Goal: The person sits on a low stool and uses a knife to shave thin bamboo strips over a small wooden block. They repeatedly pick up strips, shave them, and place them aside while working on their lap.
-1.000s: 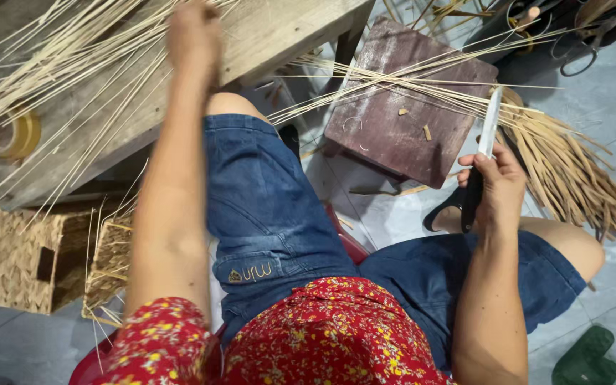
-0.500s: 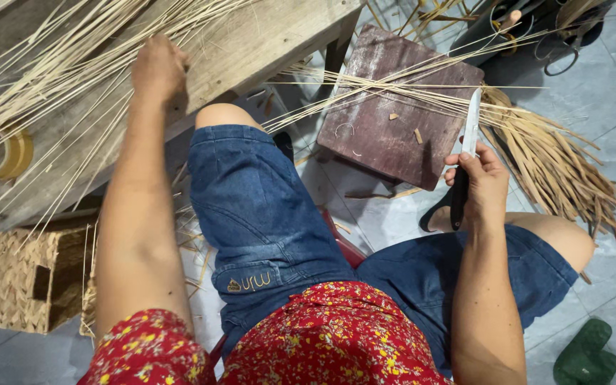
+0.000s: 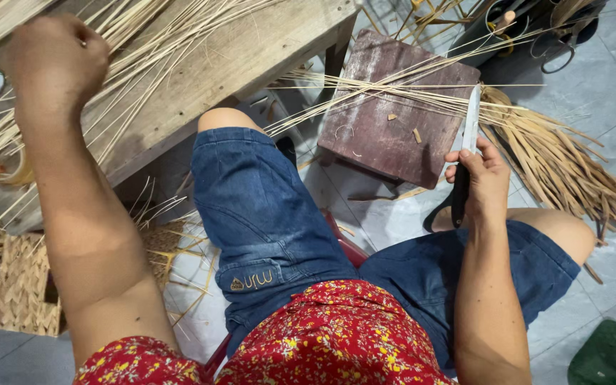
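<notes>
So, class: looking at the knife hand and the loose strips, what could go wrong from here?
The right hand holds the knife blade-up beside a bare knee; a slip might cut skin. The left hand grips thin strips that could splinter or spring back.

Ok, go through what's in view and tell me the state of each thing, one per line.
left hand: closed in a fist on thin cane strips
right hand: gripping a knife, blade pointing up
cane strips: spread loose across the wooden table
dark wooden block: lying flat on the floor, strips crossing above it
woven basket: sitting on the floor, unfinished
</notes>
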